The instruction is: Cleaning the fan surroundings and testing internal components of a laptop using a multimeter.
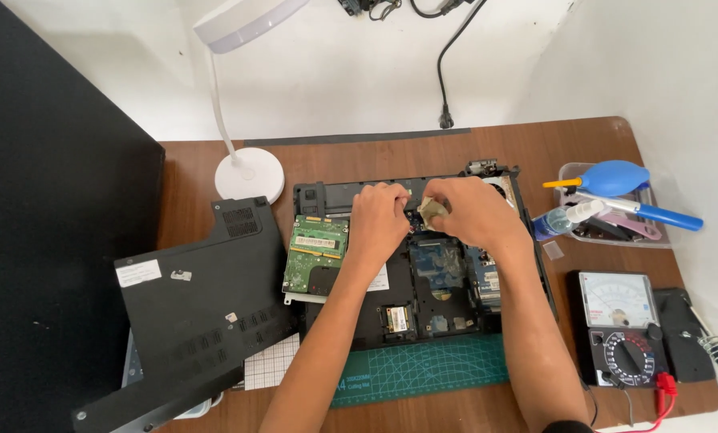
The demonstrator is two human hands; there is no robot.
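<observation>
An opened black laptop base [327,192] lies bottom-up on a green cutting mat [423,370], its green circuit boards [317,252] and blue board parts [437,261] exposed. My left hand [379,220] rests over the upper middle of the laptop, fingers curled down onto it. My right hand [471,212] is beside it, pinching a small greenish-brown piece [432,210] between thumb and fingers. What the left fingertips touch is hidden.
The removed black bottom cover [198,305] lies at the left, over a gridded sheet. A white desk lamp [250,172] stands behind it. At the right sit a clear tray [647,240] with a blue air blower and brush, an analog multimeter [623,325], and a black cable [443,80].
</observation>
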